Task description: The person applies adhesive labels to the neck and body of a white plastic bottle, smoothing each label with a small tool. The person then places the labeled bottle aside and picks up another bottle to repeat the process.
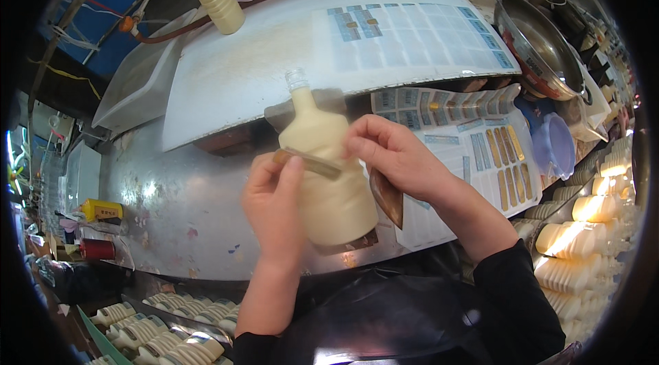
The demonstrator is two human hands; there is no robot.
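Observation:
A cream bottle (pixel 329 207) with a clear threaded neck lies in front of me, its neck pointing away. My left hand (pixel 274 186) pinches a narrow gold-brown strip (pixel 316 163) between thumb and fingers, slantwise over the bottle's body. At the bottle's right side is my right hand (pixel 395 159), thumb and forefinger pressed together close to the bottle. Whether a thin film sits between those fingertips I cannot make out. Under its curled lower fingers it keeps a brown, pointed, glossy flat tool (pixel 388 201).
Sheets of blue and gold labels (pixel 480 152) lie on the right. A white board (pixel 261 56) spans the back, with another cream bottle (pixel 218 1) on it. A metal pan (pixel 542 49) and purple basin (pixel 553 145) stand right. Stacked cream bottles (pixel 576 241) line the right and lower left.

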